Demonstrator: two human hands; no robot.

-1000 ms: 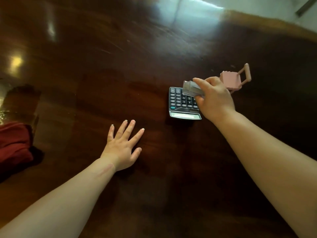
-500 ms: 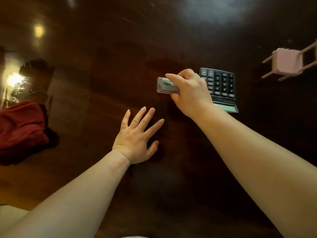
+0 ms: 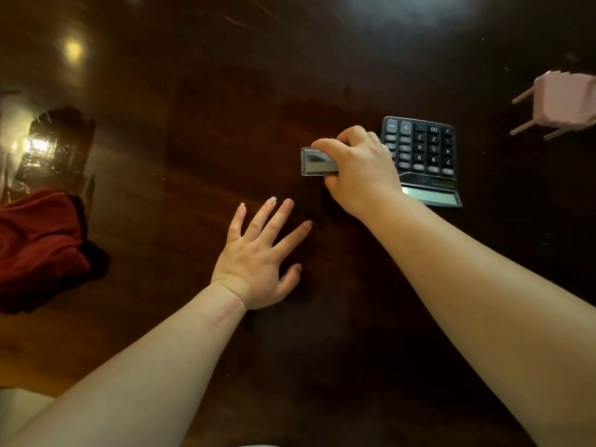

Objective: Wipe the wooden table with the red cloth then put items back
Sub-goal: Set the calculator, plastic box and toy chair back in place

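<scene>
Now we see the red cloth (image 3: 38,246) bunched in a heap at the left edge of the frame, lying on the wooden table (image 3: 200,130) and well apart from both hands. Nearer the centre, our right hand (image 3: 358,171) pinches a small grey box (image 3: 317,161), index finger over its top edge and thumb under its lower edge, so the fingers are clamped on it. The box sticks out to the left of the knuckles; whether it touches the table we cannot tell. Any print on its face is too blurred to read.

Just beside that hand on the right lies a black calculator (image 3: 425,156), turned so its keys read upside down to us. We can make out digits 2, 3, 5, 6, 7, 8, 9, a "00" key, plus and equals signs, and small keys marked MU, GT and MRC. Its pale display strip faces the lower edge of the frame, partly hidden by the wrist. No brand name is legible.

Below and left of the box, our left hand (image 3: 258,256) rests palm down on the table, fingers spread apart and holding nothing.

At the upper right edge a small pink toy chair (image 3: 564,98) lies tipped over.
</scene>
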